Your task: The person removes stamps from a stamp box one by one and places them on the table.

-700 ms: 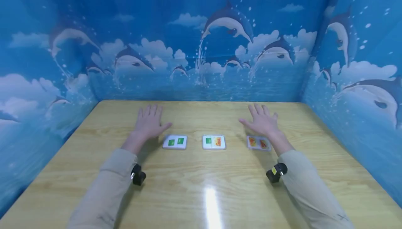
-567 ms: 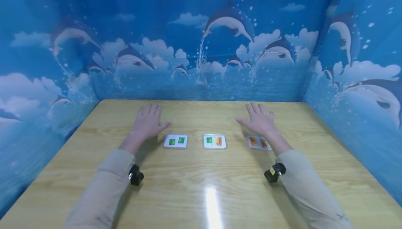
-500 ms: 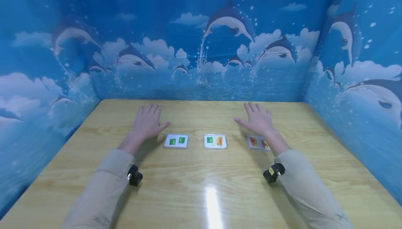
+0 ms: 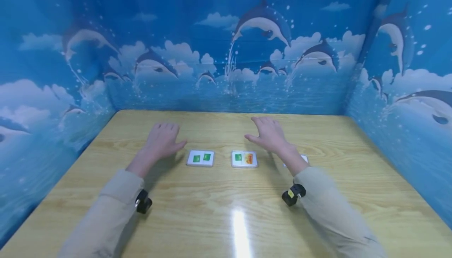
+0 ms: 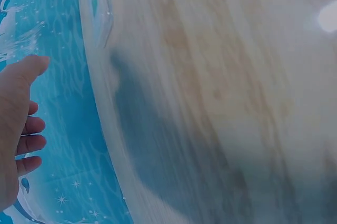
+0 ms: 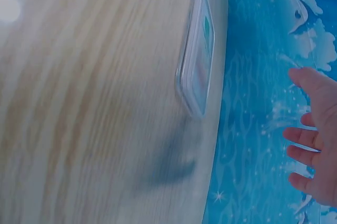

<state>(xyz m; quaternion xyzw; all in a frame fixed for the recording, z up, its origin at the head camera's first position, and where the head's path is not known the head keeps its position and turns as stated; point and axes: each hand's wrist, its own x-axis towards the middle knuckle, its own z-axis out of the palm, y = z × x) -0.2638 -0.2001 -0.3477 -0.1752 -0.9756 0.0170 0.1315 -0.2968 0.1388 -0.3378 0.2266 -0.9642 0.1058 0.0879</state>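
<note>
Three flat picture cards in clear cases lie in a row on the wooden table. The left card carries two green squares. On the middle card are a green square and an orange picture; its case shows edge-on in the right wrist view. My right forearm covers most of the right card. My left hand hovers beyond and left of the left card, thumb out and holding nothing. Over the table behind the middle and right cards, my right hand is raised with nothing in its grasp, fingers loosely extended.
Blue dolphin-printed cloth walls the table at the back and both sides. The pale wooden table reflects a bright light near its front middle. A small black camera sits on each wrist, over light sleeves.
My right hand has moved left, and its forearm now hides most of the right card. The left hand has drawn slightly back, its fingers less spread. The view has shifted slightly.
</note>
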